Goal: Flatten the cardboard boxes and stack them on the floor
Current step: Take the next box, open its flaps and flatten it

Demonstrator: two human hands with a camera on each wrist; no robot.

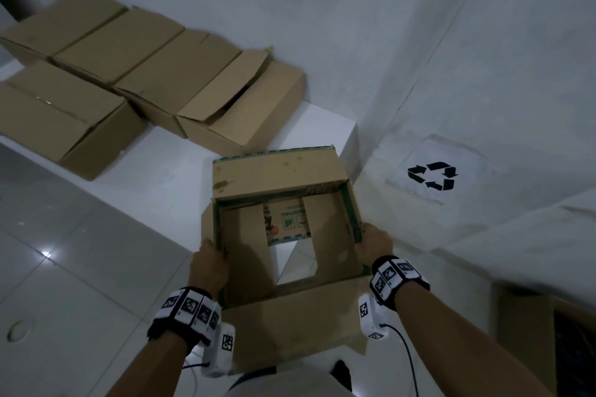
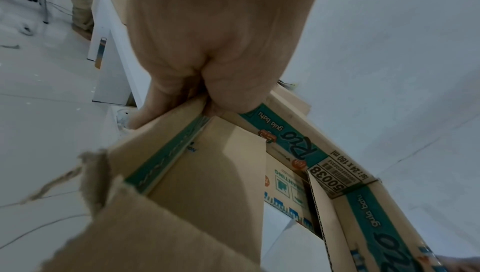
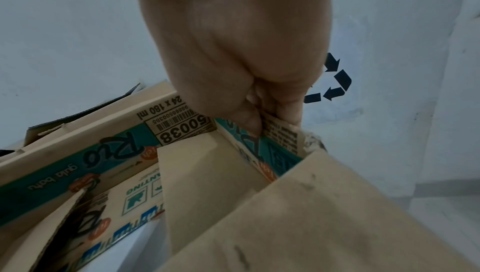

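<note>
I hold an opened cardboard box (image 1: 277, 177) in front of me, its flaps spread and its green printed inner band showing. Through its open bottom I see the white surface below. My left hand (image 1: 211, 255) grips the box's left wall, thumb inside; in the left wrist view the left hand (image 2: 207, 100) pinches the wall's upper edge (image 2: 166, 153). My right hand (image 1: 371, 243) grips the right wall; the right wrist view shows the right hand (image 3: 262, 120) curled over the printed edge of the box (image 3: 283, 139). Several plain brown boxes (image 1: 154, 71) stand on a white ledge (image 1: 322, 126) at upper left.
A recycling symbol (image 1: 432, 176) marks a white patch to my right, by the wall. Grey tiled floor (image 1: 80, 251) lies to the left. Another brown box (image 1: 529, 329) sits at the lower right. In the left wrist view a person's leg (image 2: 80, 4) stands far off.
</note>
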